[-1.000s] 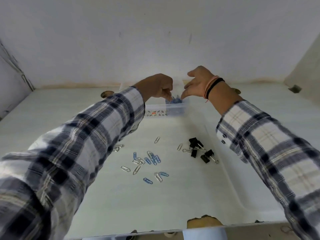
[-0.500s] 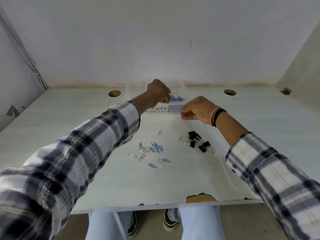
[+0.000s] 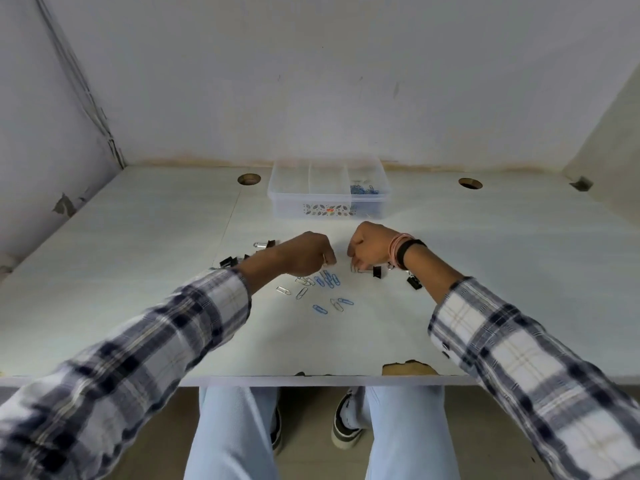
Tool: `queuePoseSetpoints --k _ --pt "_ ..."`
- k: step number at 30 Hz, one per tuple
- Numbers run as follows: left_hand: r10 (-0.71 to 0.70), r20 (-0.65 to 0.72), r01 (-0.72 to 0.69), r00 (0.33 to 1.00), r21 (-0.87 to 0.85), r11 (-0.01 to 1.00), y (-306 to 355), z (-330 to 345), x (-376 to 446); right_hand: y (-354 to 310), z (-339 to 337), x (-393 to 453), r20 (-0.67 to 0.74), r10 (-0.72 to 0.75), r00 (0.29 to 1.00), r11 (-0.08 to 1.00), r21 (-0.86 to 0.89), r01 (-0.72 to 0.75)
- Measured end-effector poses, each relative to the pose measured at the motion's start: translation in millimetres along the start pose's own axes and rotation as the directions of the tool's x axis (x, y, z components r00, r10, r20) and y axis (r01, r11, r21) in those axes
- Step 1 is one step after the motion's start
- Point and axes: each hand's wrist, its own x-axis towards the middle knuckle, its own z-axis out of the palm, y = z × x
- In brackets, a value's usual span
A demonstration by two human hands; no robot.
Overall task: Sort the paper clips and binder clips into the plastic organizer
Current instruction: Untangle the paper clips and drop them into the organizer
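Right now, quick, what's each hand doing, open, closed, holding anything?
Left hand: fingers curled over the loose paper clips; whether it grips one cannot be told.
Right hand: fingers curled down beside a black binder clip; a grip cannot be told.

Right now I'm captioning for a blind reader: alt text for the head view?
Two hands, left and right, reach down to paper clips and black binder clips scattered on a white table. Behind sits a clear organizer, blue clips in its right compartment.

Blue and silver paper clips (image 3: 320, 287), black binder clips (image 3: 377, 272), navy-and-white plaid sleeves (image 3: 194, 327), clear organizer (image 3: 329, 192)
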Motion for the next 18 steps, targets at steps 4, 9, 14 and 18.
queuePoseSetpoints --k 4,9,14,18 --pt "-0.021 -0.025 0.019 0.999 -0.093 0.995 -17 -8 -33 0 -4 -7 0.027 -0.054 0.998 0.998 0.016 0.054" --pt "-0.062 0.023 0.064 0.998 -0.16 0.985 -35 -10 -55 16 -6 -24 0.015 -0.083 0.996 0.988 -0.132 0.084" --pt "-0.062 0.057 0.071 0.996 -0.172 0.983 -23 -2 -57 24 -5 -34 0.003 -0.081 0.997 0.96 -0.268 0.079" --pt "-0.073 0.051 0.084 0.996 -0.258 0.963 -9 3 -52 22 -8 -36 -0.036 -0.066 0.997 0.937 -0.346 0.05"
